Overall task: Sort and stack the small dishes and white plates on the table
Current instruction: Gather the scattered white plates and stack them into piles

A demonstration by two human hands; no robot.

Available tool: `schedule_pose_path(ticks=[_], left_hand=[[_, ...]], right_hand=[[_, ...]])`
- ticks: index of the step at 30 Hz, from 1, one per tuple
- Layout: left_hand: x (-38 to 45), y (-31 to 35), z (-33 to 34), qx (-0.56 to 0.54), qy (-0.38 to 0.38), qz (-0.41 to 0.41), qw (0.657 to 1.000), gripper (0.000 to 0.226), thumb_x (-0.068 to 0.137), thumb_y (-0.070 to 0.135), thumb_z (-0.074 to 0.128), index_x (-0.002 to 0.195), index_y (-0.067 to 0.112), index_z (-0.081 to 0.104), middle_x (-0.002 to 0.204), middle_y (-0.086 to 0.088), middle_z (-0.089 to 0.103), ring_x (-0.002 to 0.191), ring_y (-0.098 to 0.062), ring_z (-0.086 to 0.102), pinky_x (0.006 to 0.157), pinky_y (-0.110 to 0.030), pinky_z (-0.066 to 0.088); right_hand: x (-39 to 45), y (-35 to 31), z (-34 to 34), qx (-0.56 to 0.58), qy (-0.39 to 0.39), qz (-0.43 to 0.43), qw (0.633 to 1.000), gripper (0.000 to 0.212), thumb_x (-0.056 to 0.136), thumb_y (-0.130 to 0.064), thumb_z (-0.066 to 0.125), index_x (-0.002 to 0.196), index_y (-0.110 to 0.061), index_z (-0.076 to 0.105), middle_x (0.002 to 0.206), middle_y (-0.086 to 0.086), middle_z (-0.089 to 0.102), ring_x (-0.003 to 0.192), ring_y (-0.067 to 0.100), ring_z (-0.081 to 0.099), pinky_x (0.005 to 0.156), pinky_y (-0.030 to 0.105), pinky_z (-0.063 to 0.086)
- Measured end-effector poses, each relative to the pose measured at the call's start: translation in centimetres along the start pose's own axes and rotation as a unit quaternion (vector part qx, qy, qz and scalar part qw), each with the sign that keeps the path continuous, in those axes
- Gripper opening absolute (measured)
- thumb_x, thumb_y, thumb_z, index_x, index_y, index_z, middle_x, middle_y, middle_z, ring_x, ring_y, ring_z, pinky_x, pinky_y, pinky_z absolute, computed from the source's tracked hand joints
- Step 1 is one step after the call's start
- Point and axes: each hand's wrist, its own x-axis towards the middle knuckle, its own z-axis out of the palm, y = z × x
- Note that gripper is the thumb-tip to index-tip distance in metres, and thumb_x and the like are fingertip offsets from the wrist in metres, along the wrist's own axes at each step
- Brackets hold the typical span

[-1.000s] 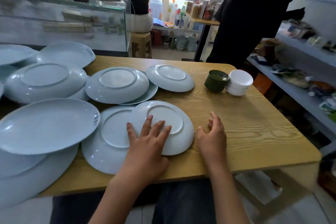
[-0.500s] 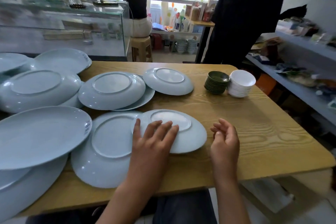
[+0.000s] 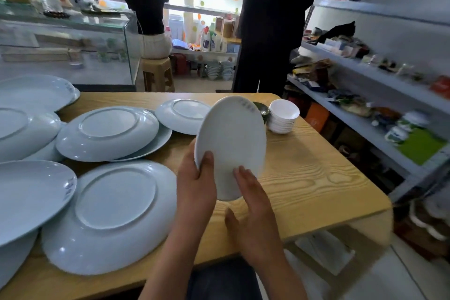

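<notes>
While the left hand (image 3: pixel 197 185) pinches the rim of the tilted white plate (image 3: pixel 231 146) above the wooden table (image 3: pixel 316 178), the right hand (image 3: pixel 253 204) lays straight fingers against its lower face.

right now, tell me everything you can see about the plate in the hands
The plate is white, oval and glossy, ceramic by the look. It is lifted off the table and tipped up nearly on edge, its inner face toward the camera, with small blurred bluish markings near the top rim. The left hand grips its lower left rim, thumb on the face. The right hand touches the lower face with straight fingers. It hides part of the dark green dishes behind.
</notes>
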Motion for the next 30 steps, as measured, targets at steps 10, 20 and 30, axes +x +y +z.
schedule_pose_path(ticks=[10, 20, 30], left_hand=[[-3.0, -2.3, 3.1, -0.051, -0.147, -0.088, 0.984, 0.023, 0.095, 0.030, 0.052, 0.118, 0.034, 0.052, 0.105, 0.010, 0.064, 0.097, -0.007, 0.063, 0.074, -0.023, 0.052], [-3.7, -5.5, 3.9, 0.369, -0.310, 0.082, 0.873, 0.049, 0.103, 0.034, 0.032, 0.150, 0.026, 0.025, 0.159, 0.005, 0.017, 0.148, -0.012, 0.006, 0.120, -0.037, 0.010], [-4.3, -4.9, 3.6, 0.497, -0.330, 0.121, 0.793, 0.050, 0.103, 0.039, 0.022, 0.152, 0.031, 0.014, 0.162, 0.005, 0.002, 0.147, -0.014, -0.010, 0.120, -0.045, -0.002]], right_hand=[[-1.6, 4.3, -2.5, -0.065, 0.148, -0.092, 0.982, 0.040, 0.091, -0.014, 0.046, 0.127, -0.022, 0.060, 0.132, -0.007, 0.059, 0.129, 0.009, 0.049, 0.107, 0.042, 0.037], [-0.2, 8.8, -8.5, -0.195, 0.127, 0.038, 0.972, 0.038, 0.082, 0.009, 0.061, 0.107, -0.017, 0.074, 0.111, -0.003, 0.071, 0.106, 0.017, 0.062, 0.094, 0.046, 0.050], [1.8, 10.2, -11.0, -0.180, 0.082, 0.229, 0.953, 0.058, 0.078, 0.011, 0.044, 0.122, -0.021, 0.065, 0.139, 0.006, 0.052, 0.136, 0.026, 0.032, 0.120, 0.045, 0.016]])
